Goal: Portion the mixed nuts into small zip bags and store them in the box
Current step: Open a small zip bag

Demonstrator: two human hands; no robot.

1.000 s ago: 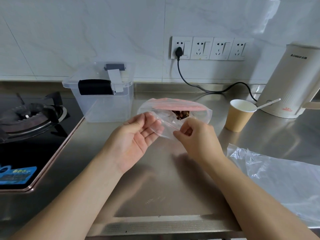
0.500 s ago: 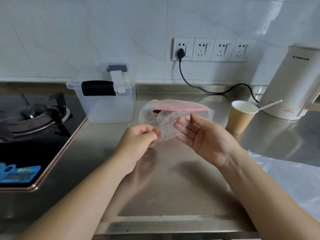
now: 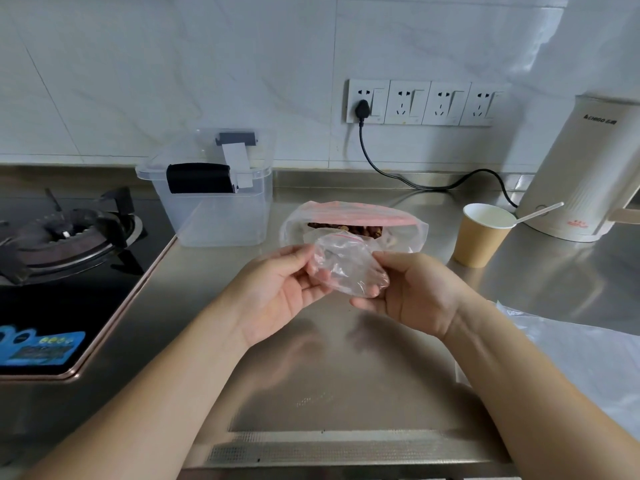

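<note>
Both hands hold one small clear zip bag with a thin red seal line (image 3: 349,266) above the steel counter; the left hand (image 3: 280,292), palm up, pinches the bag's edge at 9 o'clock between thumb and fingers, and the right hand (image 3: 412,294), also palm up, has its fingers curled under the bag at 4 o'clock with the thumb pressing at 3 o'clock; so the little bag lies between the two grips, crumpled, its red seal line along the top at 12 o'clock; whether its mouth is parted cannot be told.

At 12 o'clock from the small bag, just behind it on the brushed stainless-steel counter (image 3: 332,386), lies the large clear zip bag with a pink closure strip (image 3: 356,216), brown mixed nuts (image 3: 360,231) showing through its mouth; at 10 o'clock, well apart, stands the clear rectangular plastic storage box with a black handle (image 3: 214,209), its lid on; at 2 o'clock stands a tan paper cup (image 3: 479,242) with a white plastic spoon (image 3: 540,212) resting in it, and beyond that a cream electric kettle (image 3: 585,174); a black gas hob (image 3: 65,258) fills 9 o'clock; a sheet of clear plastic wrapping (image 3: 568,358) lies at 4 o'clock near the right forearm.
</note>
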